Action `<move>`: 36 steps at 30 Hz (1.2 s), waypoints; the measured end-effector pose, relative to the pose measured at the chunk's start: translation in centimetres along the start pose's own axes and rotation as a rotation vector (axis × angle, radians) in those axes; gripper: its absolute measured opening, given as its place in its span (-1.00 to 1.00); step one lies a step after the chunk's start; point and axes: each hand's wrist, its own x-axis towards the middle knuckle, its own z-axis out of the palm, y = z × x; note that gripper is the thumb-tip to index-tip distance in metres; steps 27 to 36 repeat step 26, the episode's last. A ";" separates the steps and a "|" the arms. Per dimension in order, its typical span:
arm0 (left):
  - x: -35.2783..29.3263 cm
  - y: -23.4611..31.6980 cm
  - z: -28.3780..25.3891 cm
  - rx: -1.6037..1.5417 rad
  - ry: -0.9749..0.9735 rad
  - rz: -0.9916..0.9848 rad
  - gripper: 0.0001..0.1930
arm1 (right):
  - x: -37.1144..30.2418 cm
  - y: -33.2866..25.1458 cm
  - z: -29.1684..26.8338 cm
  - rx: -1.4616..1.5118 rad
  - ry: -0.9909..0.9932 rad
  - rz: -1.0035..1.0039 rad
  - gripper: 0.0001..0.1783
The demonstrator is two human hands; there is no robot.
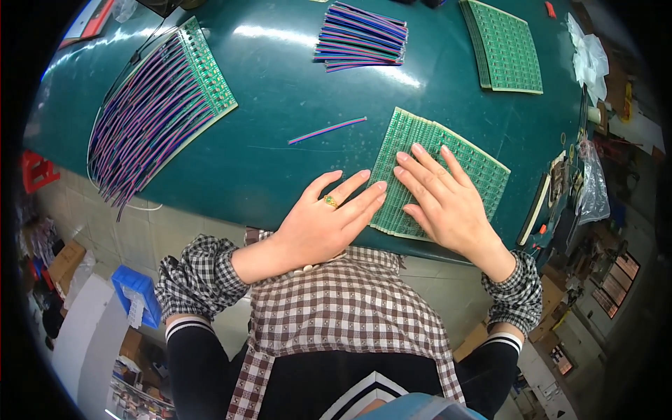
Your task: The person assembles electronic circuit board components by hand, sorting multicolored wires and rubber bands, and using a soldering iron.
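A fanned stack of green circuit board panels [483,168] lies at the table's near edge, right of the middle. My right hand [448,203] rests flat on top of it with fingers spread. Beside the stack's left edge is my left hand [318,220], a ring on one finger. Its fingers are stretched out, the tips at or just short of the boards; whether they touch I cannot tell. Neither hand grips anything. Beyond my left hand a single short multicoloured ribbon cable [327,131] lies alone on the table.
Farther back sits a pile of similar cables [360,38]. At the left, a board panel [208,73] carries many attached cables [150,115] hanging past the table edge. Another board stack [507,49] stands far right on the green table [266,84]. A blue bin [133,290] is below left.
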 end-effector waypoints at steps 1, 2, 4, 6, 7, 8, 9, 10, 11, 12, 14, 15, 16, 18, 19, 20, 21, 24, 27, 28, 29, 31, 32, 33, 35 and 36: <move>0.0 0.0 0.1 0.000 0.002 0.000 -0.56 | 0.0 0.0 -0.1 -0.001 0.000 0.000 -0.44; 0.0 0.0 0.1 0.000 0.002 0.000 -0.56 | 0.0 0.0 -0.1 0.003 -0.001 0.003 -0.44; 0.0 0.0 0.1 -0.008 0.002 -0.001 -0.56 | 0.0 -0.1 -0.2 0.006 -0.002 0.005 -0.45; 0.0 0.0 0.1 -0.010 0.003 -0.003 -0.56 | 0.0 -0.2 -0.2 0.014 0.002 0.009 -0.45; 0.0 0.0 0.1 -0.012 0.003 -0.004 -0.56 | 0.0 -0.2 -0.2 0.014 0.002 0.009 -0.45; 0.0 0.0 0.1 -0.012 0.003 -0.004 -0.56 | 0.0 -0.2 -0.2 0.000 -0.001 0.013 -0.44; 0.0 0.0 0.0 -0.015 0.001 -0.002 -0.56 | 0.0 -0.2 -0.1 -0.013 -0.004 0.017 -0.44; 0.0 -0.1 0.0 -0.017 -0.001 0.000 -0.55 | -0.1 -0.2 -0.1 -0.013 -0.004 0.017 -0.44; 0.0 0.0 0.0 -0.017 -0.001 0.000 -0.55 | 0.0 -0.2 -0.1 -0.007 -0.003 0.019 -0.43; 0.0 0.0 0.0 -0.010 0.000 0.001 -0.55 | 0.0 -0.2 -0.1 0.000 -0.001 0.021 -0.42; 0.0 0.0 0.0 -0.003 0.001 0.003 -0.55 | 0.0 -0.2 -0.1 0.002 -0.007 0.027 -0.42; 0.1 0.0 0.0 -0.003 -0.002 0.005 -0.55 | -0.1 -0.2 -0.1 0.005 -0.013 0.032 -0.41; 0.1 0.0 0.0 -0.003 -0.006 0.007 -0.55 | -0.2 -0.3 -0.2 0.005 -0.012 0.034 -0.41; 0.1 0.2 0.3 -0.022 0.019 0.016 -0.55 | -0.4 -0.5 -0.3 0.021 0.013 0.026 -0.41; 0.1 0.3 0.4 -0.042 0.044 0.025 -0.54 | -0.5 -0.4 -0.2 0.021 0.013 0.026 -0.41; 0.2 0.3 0.4 -0.042 0.043 0.026 -0.54 | -0.6 -0.4 0.0 0.018 -0.002 0.020 -0.41; 0.2 0.4 0.4 -0.030 0.017 0.032 -0.53 | -0.7 -0.3 0.1 0.015 -0.016 0.013 -0.41; 0.3 0.4 0.5 -0.011 0.002 0.053 -0.56 | -0.8 -0.2 0.0 0.008 -0.004 -0.001 -0.41; 0.3 0.2 0.5 -0.005 0.001 0.080 -0.59 | -0.9 0.0 0.1 0.013 -0.004 0.000 -0.41; 0.3 0.2 0.5 -0.005 0.001 0.080 -0.59 | -0.9 0.0 0.1 0.013 -0.004 0.000 -0.41; 0.3 0.2 0.5 -0.005 0.001 0.080 -0.59 | -0.9 0.0 0.1 0.013 -0.004 0.000 -0.41; 0.3 0.2 0.5 -0.005 0.001 0.080 -0.59 | -0.9 0.0 0.1 0.013 -0.004 0.000 -0.41; 0.3 0.2 0.5 -0.005 0.001 0.080 -0.59 | -0.9 0.0 0.1 0.013 -0.004 0.000 -0.41; 0.3 0.2 0.5 -0.005 0.001 0.080 -0.59 | -0.9 0.0 0.1 0.013 -0.004 0.000 -0.41; 0.3 0.2 0.5 -0.005 0.001 0.080 -0.59 | -0.9 0.0 0.1 0.013 -0.004 0.000 -0.41; 0.3 0.2 0.5 -0.005 0.001 0.080 -0.59 | -0.9 0.0 0.1 0.013 -0.004 0.000 -0.41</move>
